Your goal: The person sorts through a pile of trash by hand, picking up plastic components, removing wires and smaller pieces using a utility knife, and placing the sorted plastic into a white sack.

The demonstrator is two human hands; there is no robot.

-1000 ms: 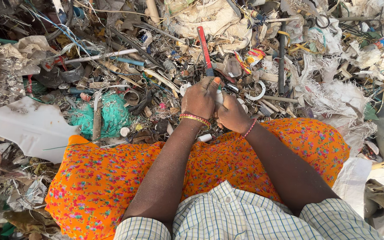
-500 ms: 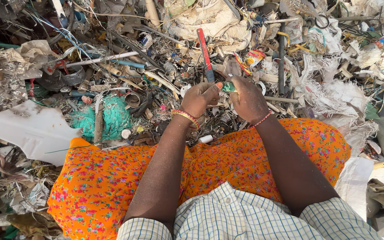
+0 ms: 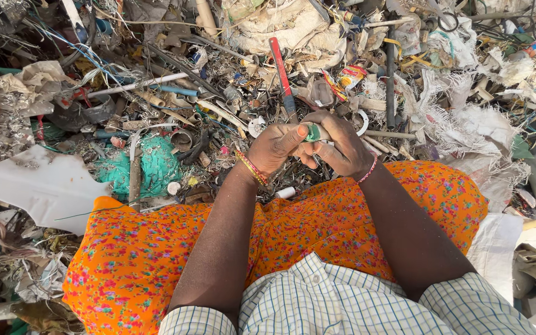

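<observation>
Green small piece (image 3: 313,132) sits pinched between closed fingers of left hand (image 3: 274,147) and right hand (image 3: 337,144).

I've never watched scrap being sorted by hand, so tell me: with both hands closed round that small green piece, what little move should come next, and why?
Probably a small pull apart. The left hand and right hand meet over the lap and pinch the small green piece between fingers and thumbs, gripping it from both sides. Little of it shows, so what it is cannot be told. The heap of scrap lies just ahead.
</observation>
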